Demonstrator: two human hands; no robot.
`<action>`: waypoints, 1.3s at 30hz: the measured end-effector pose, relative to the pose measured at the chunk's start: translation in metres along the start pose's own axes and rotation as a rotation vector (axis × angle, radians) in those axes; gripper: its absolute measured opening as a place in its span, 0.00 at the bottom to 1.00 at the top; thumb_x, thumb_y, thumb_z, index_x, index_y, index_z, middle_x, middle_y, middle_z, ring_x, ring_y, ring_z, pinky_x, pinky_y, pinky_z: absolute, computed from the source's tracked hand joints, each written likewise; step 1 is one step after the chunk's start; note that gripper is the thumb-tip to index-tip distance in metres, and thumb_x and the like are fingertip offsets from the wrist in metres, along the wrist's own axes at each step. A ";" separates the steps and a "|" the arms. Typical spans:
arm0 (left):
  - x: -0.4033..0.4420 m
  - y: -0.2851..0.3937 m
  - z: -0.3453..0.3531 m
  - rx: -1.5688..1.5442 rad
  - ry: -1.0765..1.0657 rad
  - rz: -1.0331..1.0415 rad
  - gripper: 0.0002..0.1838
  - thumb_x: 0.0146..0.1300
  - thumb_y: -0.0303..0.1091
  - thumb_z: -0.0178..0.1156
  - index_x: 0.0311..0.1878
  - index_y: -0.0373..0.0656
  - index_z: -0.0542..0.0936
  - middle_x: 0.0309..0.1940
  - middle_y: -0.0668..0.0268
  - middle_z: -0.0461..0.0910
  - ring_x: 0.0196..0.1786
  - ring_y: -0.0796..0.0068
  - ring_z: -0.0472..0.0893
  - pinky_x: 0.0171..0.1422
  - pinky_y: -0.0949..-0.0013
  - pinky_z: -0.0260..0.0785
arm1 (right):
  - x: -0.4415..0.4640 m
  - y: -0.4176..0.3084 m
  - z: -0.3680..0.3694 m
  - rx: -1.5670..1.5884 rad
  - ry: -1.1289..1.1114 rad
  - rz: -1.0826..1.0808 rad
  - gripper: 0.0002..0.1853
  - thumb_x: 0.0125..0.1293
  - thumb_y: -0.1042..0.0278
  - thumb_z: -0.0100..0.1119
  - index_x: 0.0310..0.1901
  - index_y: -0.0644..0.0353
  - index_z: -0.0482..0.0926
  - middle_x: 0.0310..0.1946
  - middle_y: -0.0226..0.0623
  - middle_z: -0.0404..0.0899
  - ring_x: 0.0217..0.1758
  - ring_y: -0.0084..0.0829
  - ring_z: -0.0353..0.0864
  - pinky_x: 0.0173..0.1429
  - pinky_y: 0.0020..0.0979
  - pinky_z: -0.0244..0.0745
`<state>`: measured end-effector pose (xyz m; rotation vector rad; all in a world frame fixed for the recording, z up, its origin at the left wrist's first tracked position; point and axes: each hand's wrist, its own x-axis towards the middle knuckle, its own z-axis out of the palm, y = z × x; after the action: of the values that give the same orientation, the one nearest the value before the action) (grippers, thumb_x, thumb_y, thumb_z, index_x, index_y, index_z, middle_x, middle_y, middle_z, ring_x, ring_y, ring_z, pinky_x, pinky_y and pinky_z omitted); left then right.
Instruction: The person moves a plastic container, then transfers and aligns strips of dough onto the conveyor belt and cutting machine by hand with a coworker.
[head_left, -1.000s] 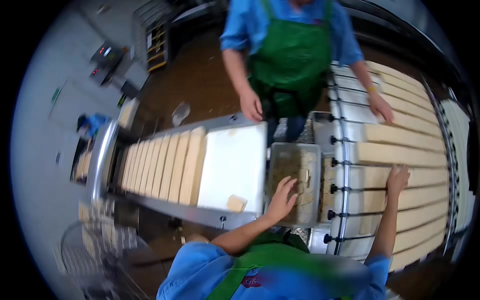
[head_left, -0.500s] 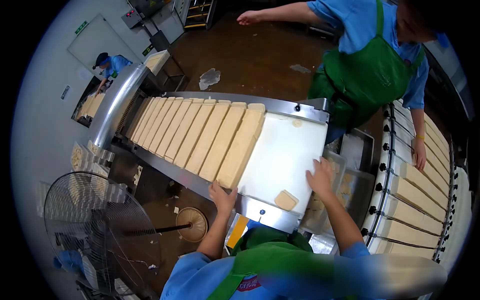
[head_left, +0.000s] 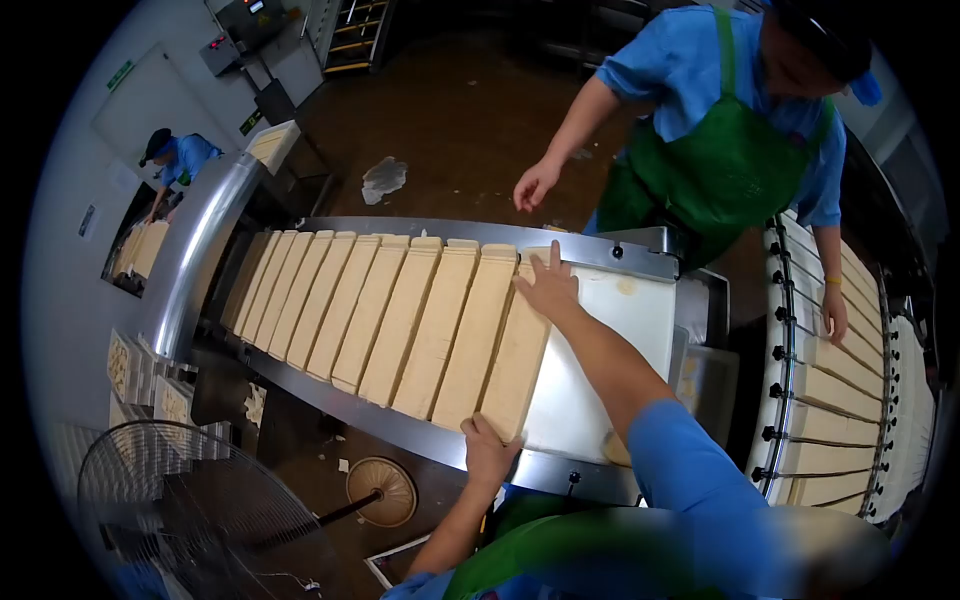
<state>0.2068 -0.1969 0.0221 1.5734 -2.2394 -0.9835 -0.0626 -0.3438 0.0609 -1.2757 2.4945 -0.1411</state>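
Note:
A row of long, pale beige slabs point(head_left: 405, 330) lies side by side across the conveyor. The rightmost slab point(head_left: 522, 352) sits at the end of the row, between my two hands. At its near end, my left hand point(head_left: 488, 452) is closed around the corner, thumb to the right. My right hand point(head_left: 550, 285) reaches over to its far end, thumb and fingers apart and pressed against the slab. A small beige offcut point(head_left: 616, 450) lies on the white belt point(head_left: 610, 335), partly hidden by my right arm.
Metal rails point(head_left: 390, 415) edge the conveyor, and a curved steel hood point(head_left: 205, 260) stands at its far left. A co-worker point(head_left: 725, 150) in a green apron stands by a second line of slabs point(head_left: 835, 385). A wire fan point(head_left: 200, 500) is at lower left.
My right hand has moved from the belt's right side to the far end of the last slab. My left hand has closed on the near end. The co-worker's raised arm has lowered.

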 end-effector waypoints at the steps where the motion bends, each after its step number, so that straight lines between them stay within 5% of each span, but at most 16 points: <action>1: 0.000 0.003 -0.003 0.011 -0.047 -0.033 0.42 0.45 0.40 0.74 0.56 0.26 0.60 0.53 0.41 0.61 0.52 0.41 0.72 0.56 0.54 0.70 | 0.002 -0.006 -0.001 -0.060 -0.070 0.023 0.41 0.63 0.35 0.48 0.71 0.53 0.57 0.77 0.44 0.35 0.70 0.47 0.58 0.64 0.47 0.66; 6: 0.005 0.018 -0.007 0.096 -0.081 -0.050 0.40 0.45 0.42 0.73 0.53 0.28 0.61 0.49 0.43 0.64 0.49 0.42 0.73 0.51 0.53 0.72 | -0.012 0.005 0.004 0.062 -0.040 0.201 0.42 0.58 0.37 0.54 0.68 0.57 0.60 0.76 0.46 0.37 0.67 0.48 0.62 0.60 0.46 0.70; 9: 0.009 0.022 -0.005 0.128 -0.102 0.107 0.39 0.45 0.40 0.73 0.53 0.29 0.62 0.48 0.43 0.64 0.48 0.42 0.73 0.51 0.50 0.72 | -0.030 0.051 0.001 0.153 0.032 0.385 0.42 0.55 0.42 0.56 0.66 0.60 0.59 0.75 0.51 0.40 0.63 0.49 0.69 0.59 0.43 0.71; 11: 0.013 0.027 0.003 0.130 -0.216 0.202 0.40 0.47 0.42 0.72 0.56 0.31 0.60 0.50 0.43 0.63 0.47 0.40 0.73 0.50 0.48 0.72 | -0.047 0.095 0.002 0.217 0.133 0.531 0.42 0.55 0.43 0.56 0.67 0.60 0.58 0.73 0.52 0.44 0.58 0.50 0.73 0.58 0.43 0.71; 12: 0.012 0.033 0.010 0.046 -0.258 0.236 0.41 0.48 0.43 0.71 0.57 0.32 0.60 0.51 0.42 0.62 0.46 0.39 0.74 0.49 0.48 0.72 | -0.066 0.113 -0.009 0.312 0.170 0.598 0.41 0.56 0.45 0.56 0.66 0.62 0.56 0.72 0.55 0.46 0.57 0.60 0.72 0.58 0.45 0.73; 14: 0.010 0.051 0.023 0.063 -0.390 0.273 0.43 0.51 0.47 0.69 0.61 0.33 0.57 0.55 0.41 0.60 0.44 0.36 0.75 0.47 0.47 0.73 | -0.092 0.155 -0.010 0.270 0.214 0.512 0.38 0.57 0.46 0.56 0.63 0.62 0.58 0.64 0.56 0.55 0.56 0.60 0.72 0.58 0.47 0.72; 17: -0.001 0.102 0.029 0.156 -0.389 0.250 0.43 0.50 0.42 0.70 0.62 0.34 0.57 0.54 0.42 0.60 0.46 0.38 0.75 0.49 0.50 0.73 | -0.136 0.194 -0.008 0.409 0.433 0.768 0.36 0.54 0.48 0.59 0.58 0.62 0.60 0.58 0.55 0.61 0.58 0.55 0.70 0.58 0.49 0.71; 20: -0.016 0.121 0.055 0.041 -0.255 0.532 0.39 0.45 0.32 0.71 0.61 0.37 0.62 0.55 0.44 0.61 0.49 0.40 0.73 0.54 0.52 0.70 | -0.208 0.247 -0.021 0.606 0.696 0.847 0.34 0.55 0.52 0.59 0.57 0.64 0.60 0.58 0.58 0.60 0.57 0.60 0.69 0.59 0.51 0.69; 25: -0.078 0.202 0.097 -0.005 -0.359 0.945 0.42 0.43 0.29 0.71 0.64 0.40 0.63 0.57 0.43 0.61 0.56 0.39 0.69 0.60 0.52 0.65 | -0.389 0.350 -0.046 0.649 1.130 1.034 0.33 0.57 0.55 0.59 0.58 0.67 0.60 0.55 0.62 0.62 0.57 0.62 0.68 0.61 0.50 0.67; 29: -0.149 0.249 0.131 -0.115 -0.470 1.391 0.42 0.41 0.30 0.73 0.63 0.47 0.67 0.56 0.45 0.63 0.54 0.42 0.71 0.56 0.54 0.69 | -0.543 0.416 -0.044 0.635 1.049 1.465 0.35 0.57 0.50 0.58 0.56 0.73 0.62 0.54 0.64 0.65 0.56 0.59 0.71 0.61 0.49 0.68; 31: -0.180 0.250 0.153 -0.249 -0.598 1.758 0.34 0.44 0.31 0.72 0.59 0.50 0.73 0.57 0.51 0.63 0.45 0.52 0.77 0.46 0.59 0.75 | -0.608 0.447 -0.029 0.712 0.988 1.552 0.38 0.56 0.48 0.58 0.57 0.74 0.62 0.54 0.65 0.66 0.58 0.58 0.71 0.62 0.47 0.68; 32: -0.192 0.253 0.163 -0.246 -0.611 1.770 0.34 0.44 0.31 0.72 0.59 0.50 0.73 0.57 0.51 0.63 0.45 0.52 0.77 0.46 0.59 0.75 | -0.635 0.461 -0.021 0.760 0.939 1.523 0.39 0.56 0.47 0.58 0.58 0.75 0.63 0.55 0.66 0.66 0.58 0.57 0.71 0.62 0.47 0.68; 34: -0.213 0.255 0.178 -0.248 -1.031 2.064 0.29 0.50 0.29 0.67 0.59 0.56 0.75 0.57 0.58 0.64 0.38 0.63 0.79 0.38 0.66 0.76 | -0.673 0.483 -0.002 0.729 0.766 1.539 0.38 0.56 0.44 0.56 0.58 0.72 0.66 0.58 0.63 0.66 0.59 0.56 0.73 0.62 0.45 0.69; 37: -0.243 0.268 0.189 -0.375 -1.207 2.182 0.30 0.55 0.24 0.60 0.62 0.60 0.73 0.57 0.62 0.65 0.38 0.68 0.79 0.39 0.68 0.76 | -0.685 0.499 -0.005 0.552 0.564 1.463 0.38 0.57 0.40 0.54 0.58 0.66 0.68 0.59 0.58 0.67 0.57 0.56 0.74 0.61 0.44 0.69; 39: -0.259 0.269 0.204 -0.373 -1.294 2.161 0.34 0.55 0.25 0.55 0.67 0.56 0.65 0.58 0.55 0.66 0.41 0.60 0.81 0.45 0.60 0.76 | -0.676 0.496 -0.029 0.603 0.456 1.516 0.37 0.60 0.38 0.51 0.61 0.61 0.67 0.60 0.53 0.67 0.64 0.53 0.68 0.64 0.43 0.66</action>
<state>-0.0010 0.1683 0.0887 -2.0052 -2.0901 -1.1613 -0.0878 0.4916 0.1390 1.0299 2.6859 -0.7297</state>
